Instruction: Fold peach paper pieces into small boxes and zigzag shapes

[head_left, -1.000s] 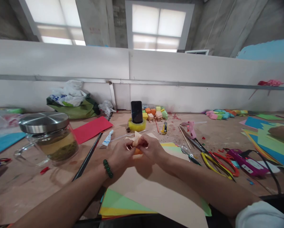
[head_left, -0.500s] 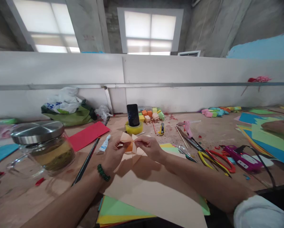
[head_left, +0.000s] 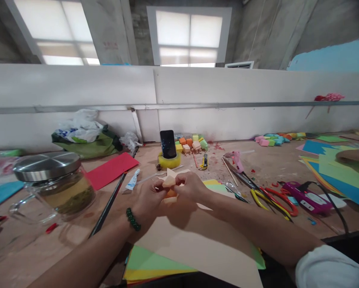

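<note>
Between both hands is a small folded peach paper piece (head_left: 169,183), with an orange patch showing on its lower side. My left hand (head_left: 151,196), below a green bead bracelet, pinches its left edge with the fingertips. On the opposite side my right hand (head_left: 193,187) grips the piece with thumb and fingers. Parts of the folds are hidden behind the fingers. Under the hands lies a large peach paper sheet (head_left: 197,244), on top of green and yellow sheets (head_left: 155,262).
A glass tea jug (head_left: 68,196) stands at left beside a red sheet (head_left: 111,171). A phone (head_left: 168,144) leans on a tape roll (head_left: 169,162); paper cubes (head_left: 187,145) sit behind. Scissors (head_left: 283,202) and a glue gun (head_left: 236,160) lie right. Another person's hand (head_left: 355,158) rests on coloured paper.
The paper has been turned and folded inward, so its spread flaps look more closed up. Both hands have shifted slightly right and closer around it.
</note>
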The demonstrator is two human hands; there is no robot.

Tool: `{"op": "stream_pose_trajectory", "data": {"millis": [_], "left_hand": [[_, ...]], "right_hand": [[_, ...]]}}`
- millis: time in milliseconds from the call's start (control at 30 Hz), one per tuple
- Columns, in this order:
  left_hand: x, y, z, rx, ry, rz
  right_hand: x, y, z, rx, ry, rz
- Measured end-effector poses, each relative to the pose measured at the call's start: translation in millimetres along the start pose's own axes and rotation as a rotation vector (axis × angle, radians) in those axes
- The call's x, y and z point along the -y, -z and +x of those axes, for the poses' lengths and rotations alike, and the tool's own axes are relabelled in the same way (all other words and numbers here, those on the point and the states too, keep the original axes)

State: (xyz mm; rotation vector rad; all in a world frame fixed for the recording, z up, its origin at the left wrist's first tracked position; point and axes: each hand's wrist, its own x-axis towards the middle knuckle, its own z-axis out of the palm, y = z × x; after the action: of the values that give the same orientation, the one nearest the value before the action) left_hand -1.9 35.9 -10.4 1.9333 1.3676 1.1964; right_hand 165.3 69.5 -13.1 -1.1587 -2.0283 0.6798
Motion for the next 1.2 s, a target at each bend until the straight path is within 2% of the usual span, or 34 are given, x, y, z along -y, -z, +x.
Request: {"op": "stream_pose_trajectory", "data": {"millis": [167, 300, 433, 533, 633, 733, 800, 933, 1067, 1200], "left_hand": [[2, 1.3, 2, 0.095, 0.121, 0.013], [5, 2.0, 2, 0.125, 0.182, 0.024], [3, 2.9, 2, 0.113, 0.143, 0.032], [1, 2.6, 1, 0.103, 0.112, 0.086], [-1, 1.3, -3, 0.088, 0.03, 0.237], [-3, -0.4, -6, 0.089, -0.056, 0.349], [-5, -1.1, -7, 0.091, -0.062, 0.365], [-10, -0.1, -5, 0.103, 0.04, 0.291], [-14, 3.3, -3, 0.145, 0.128, 0.143], [-13, 3.5, -2, 0.096, 0.287, -0.198]], "right_hand": [[-4, 2, 1, 0.033, 0.032, 0.063], [-7, -2, 3, 0.007, 0.061, 0.253], [-8, -2, 6, 0.006, 0.108, 0.405], [-6, 6, 7, 0.126, 0.127, 0.5], [-4, 12, 8, 0.238, 0.046, 0.514], [-6, 12, 9, 0.282, -0.016, 0.448], [-8, 9, 10, 0.303, -0.039, 0.43], [-14, 4, 11, 0.327, -0.071, 0.41], [-19, -1, 12, 0.28, -0.076, 0.353], [-18, -1, 11, 0.21, 0.019, 0.278]]}}
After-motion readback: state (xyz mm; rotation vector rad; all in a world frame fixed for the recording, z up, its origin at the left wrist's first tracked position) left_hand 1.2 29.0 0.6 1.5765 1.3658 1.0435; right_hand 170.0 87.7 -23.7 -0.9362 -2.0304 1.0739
